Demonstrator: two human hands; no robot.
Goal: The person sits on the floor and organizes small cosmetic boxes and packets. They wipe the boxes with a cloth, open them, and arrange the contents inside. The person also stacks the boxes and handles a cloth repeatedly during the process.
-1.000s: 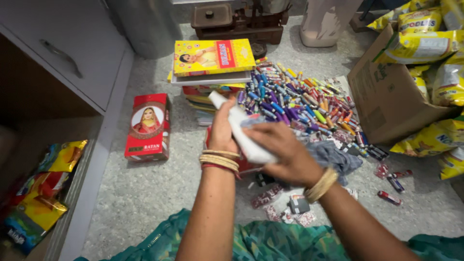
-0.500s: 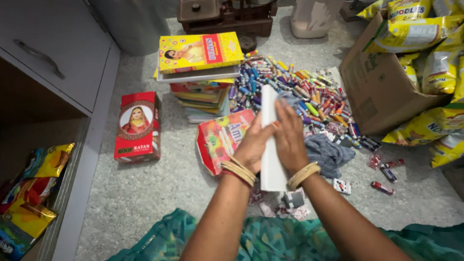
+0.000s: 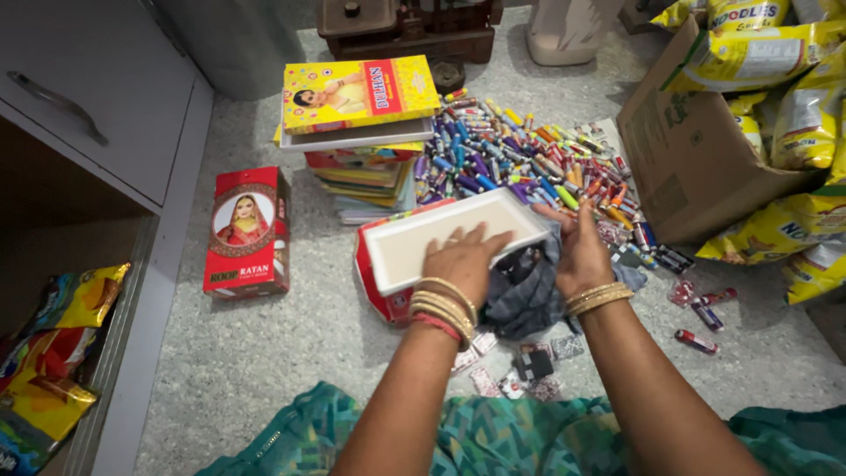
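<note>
Both hands steady the shallow white tray (image 3: 441, 240) level: left hand (image 3: 463, 260) pressing flat inside, right hand (image 3: 577, 251) gripping its far end beside the colourful tube pile (image 3: 529, 159).

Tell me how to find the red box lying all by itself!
Start at the grey cabinet on the left. Just right of it, on the speckled floor, lies a flat red box with an oval portrait on top. Unlike the stacked boxes, it lies alone, untouched by either hand.
</note>
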